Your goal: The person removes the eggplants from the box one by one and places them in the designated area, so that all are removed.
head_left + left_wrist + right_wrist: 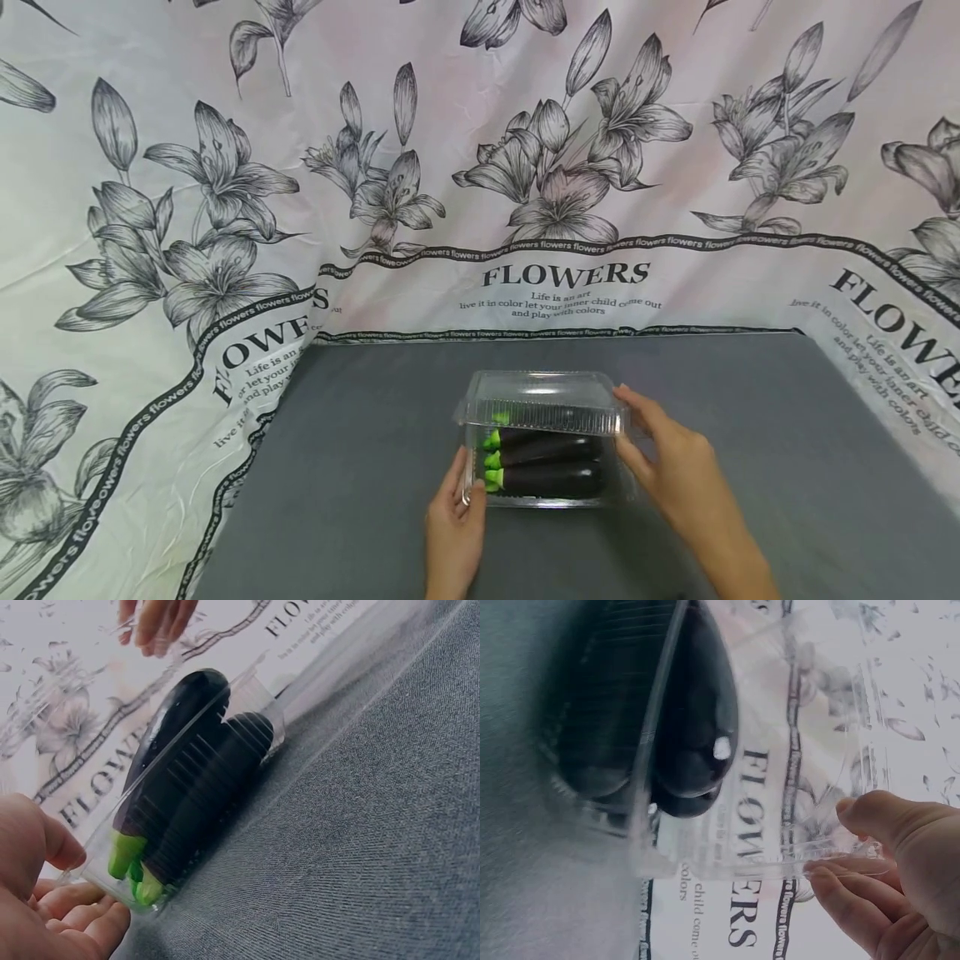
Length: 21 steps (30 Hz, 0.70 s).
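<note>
A clear plastic clamshell box (525, 502) holds several dark eggplants (551, 481) with bright green stems, lying side by side with the stems to the left. Its hinged lid (540, 385) is tilted up at the far side, partly raised. My left hand (456, 527) grips the box's left wall near the front corner, thumb at the rim and fingers outside, as the left wrist view also shows. On the other side, my right hand (678, 467) pinches the lid's right edge between thumb and fingers. In the right wrist view the lid's edge lies between thumb (874, 814) and fingertips.
The box stands on a grey cloth-covered table (360, 467). Behind and beside the table hangs a white curtain (390, 292) printed with lilies and the word FLOWERS.
</note>
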Tool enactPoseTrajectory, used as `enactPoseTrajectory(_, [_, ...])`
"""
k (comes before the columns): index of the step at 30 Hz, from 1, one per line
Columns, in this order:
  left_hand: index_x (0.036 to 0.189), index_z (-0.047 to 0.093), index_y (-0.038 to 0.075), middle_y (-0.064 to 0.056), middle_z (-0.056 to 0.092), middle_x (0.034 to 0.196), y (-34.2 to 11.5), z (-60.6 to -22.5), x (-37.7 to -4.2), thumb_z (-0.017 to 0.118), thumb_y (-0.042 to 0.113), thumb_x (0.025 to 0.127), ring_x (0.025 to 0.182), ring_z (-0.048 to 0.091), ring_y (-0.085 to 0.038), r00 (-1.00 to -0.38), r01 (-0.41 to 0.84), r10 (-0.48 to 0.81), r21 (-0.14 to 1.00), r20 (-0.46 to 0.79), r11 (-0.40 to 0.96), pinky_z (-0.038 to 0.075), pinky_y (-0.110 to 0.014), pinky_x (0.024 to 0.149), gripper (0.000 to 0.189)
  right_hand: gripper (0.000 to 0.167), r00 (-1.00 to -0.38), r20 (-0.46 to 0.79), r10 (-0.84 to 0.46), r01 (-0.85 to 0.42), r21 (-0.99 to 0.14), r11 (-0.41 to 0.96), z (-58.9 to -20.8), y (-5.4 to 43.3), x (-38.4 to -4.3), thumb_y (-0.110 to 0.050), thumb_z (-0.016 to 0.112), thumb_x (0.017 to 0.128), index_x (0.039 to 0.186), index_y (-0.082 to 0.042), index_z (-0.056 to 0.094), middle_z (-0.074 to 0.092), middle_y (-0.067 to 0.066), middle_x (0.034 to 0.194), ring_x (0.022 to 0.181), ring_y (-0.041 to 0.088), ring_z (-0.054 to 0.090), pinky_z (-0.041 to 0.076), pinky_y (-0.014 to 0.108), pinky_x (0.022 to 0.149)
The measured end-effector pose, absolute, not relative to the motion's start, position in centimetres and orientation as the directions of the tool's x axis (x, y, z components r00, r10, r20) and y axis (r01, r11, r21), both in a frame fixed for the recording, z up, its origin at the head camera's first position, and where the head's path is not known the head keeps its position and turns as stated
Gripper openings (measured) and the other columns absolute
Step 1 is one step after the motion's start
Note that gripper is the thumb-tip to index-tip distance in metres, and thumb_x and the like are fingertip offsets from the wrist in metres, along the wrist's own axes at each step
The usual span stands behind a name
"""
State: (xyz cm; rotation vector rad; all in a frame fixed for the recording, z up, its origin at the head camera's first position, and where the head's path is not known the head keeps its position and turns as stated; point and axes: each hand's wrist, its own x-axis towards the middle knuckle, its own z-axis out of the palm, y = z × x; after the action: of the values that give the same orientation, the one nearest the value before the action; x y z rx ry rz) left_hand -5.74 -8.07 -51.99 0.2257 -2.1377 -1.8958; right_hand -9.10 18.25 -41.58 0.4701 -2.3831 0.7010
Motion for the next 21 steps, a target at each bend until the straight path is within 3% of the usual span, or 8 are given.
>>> enactPoseTrajectory(3, [0.153, 0.056, 0.005, -0.021, 0.06, 0.148, -8.2, -52.0, -5.7, 0.07, 0.005, 0.101, 0.129, 0.06, -0.029, -0.953, 0.055, -0.29, 0.993, 0.083, 0.103, 0.056, -0.026, 0.094, 0.053, 0.059, -0.751, 0.642, -0.152, -0.489, -0.388, 0.781, -41.1, 18.3, -9.7, 0.002, 0.088, 0.083, 0.137, -0.006, 0.066, 0.08, 0.015, 0.104, 0.081, 0.028, 0.078, 0.061, 0.045, 0.063])
enactPoseTrajectory(5, [0.153, 0.056, 0.005, -0.019, 0.061, 0.148, -8.2, -52.0, -5.7, 0.07, 0.004, 0.1, 0.13, 0.06, -0.028, -0.955, 0.057, -0.285, 0.995, 0.079, 0.087, 0.055, -0.025, 0.094, 0.054, 0.057, -0.757, 0.636, -0.152, -0.486, -0.391, 0.781, -40.8, 18.3, -10.1, 0.002, 0.086, 0.085, 0.138, -0.006, 0.065, 0.08, 0.015, 0.1, 0.079, 0.028, 0.078, 0.059, 0.045, 0.061])
enactPoseTrajectory(9, [0.153, 0.054, 0.003, -0.019, 0.06, 0.148, -8.2, -51.9, -5.7, 0.069, 0.002, 0.1, 0.133, 0.058, -0.029, -0.962, 0.052, -0.266, 0.997, 0.065, 0.057, 0.054, -0.024, 0.095, 0.056, 0.055, -0.777, 0.613, -0.146, -0.477, -0.421, 0.771, -40.3, 18.6, -10.8, 0.004, 0.083, 0.088, 0.139, -0.005, 0.064, 0.079, 0.019, 0.11, 0.088, 0.036, 0.078, 0.063, 0.047, 0.066])
enactPoseTrajectory(11, [0.154, 0.054, 0.003, -0.019, 0.06, 0.148, -8.2, -51.7, -5.7, 0.068, 0.0, 0.099, 0.134, 0.057, -0.029, -0.963, 0.045, -0.262, 0.998, 0.057, 0.051, 0.054, -0.024, 0.095, 0.056, 0.053, -0.789, 0.6, -0.133, -0.471, -0.451, 0.758, -40.1, 18.7, -11.1, 0.005, 0.082, 0.089, 0.139, -0.005, 0.064, 0.077, 0.019, 0.119, 0.095, 0.037, 0.078, 0.063, 0.042, 0.074])
enactPoseTrajectory(13, [0.153, 0.054, 0.003, -0.018, 0.06, 0.147, -8.2, -51.6, -5.7, 0.068, -0.001, 0.098, 0.134, 0.057, -0.029, -0.963, 0.04, -0.264, 0.998, 0.052, 0.049, 0.054, -0.024, 0.095, 0.057, 0.052, -0.793, 0.596, -0.123, -0.473, -0.476, 0.741, -40.0, 18.9, -11.5, 0.006, 0.081, 0.089, 0.138, -0.004, 0.065, 0.075, 0.018, 0.124, 0.101, 0.037, 0.077, 0.061, 0.028, 0.081])
enactPoseTrajectory(21, [0.154, 0.054, 0.004, -0.016, 0.06, 0.148, -8.3, -51.5, -5.6, 0.068, -0.001, 0.098, 0.136, 0.056, -0.03, -0.967, 0.026, -0.253, 0.999, 0.035, 0.037, 0.053, -0.024, 0.096, 0.058, 0.052, -0.805, 0.583, -0.111, -0.473, -0.518, 0.713, -39.7, 19.2, -12.4, 0.01, 0.079, 0.089, 0.137, -0.003, 0.065, 0.074, 0.017, 0.129, 0.108, 0.037, 0.075, 0.052, 0.011, 0.09])
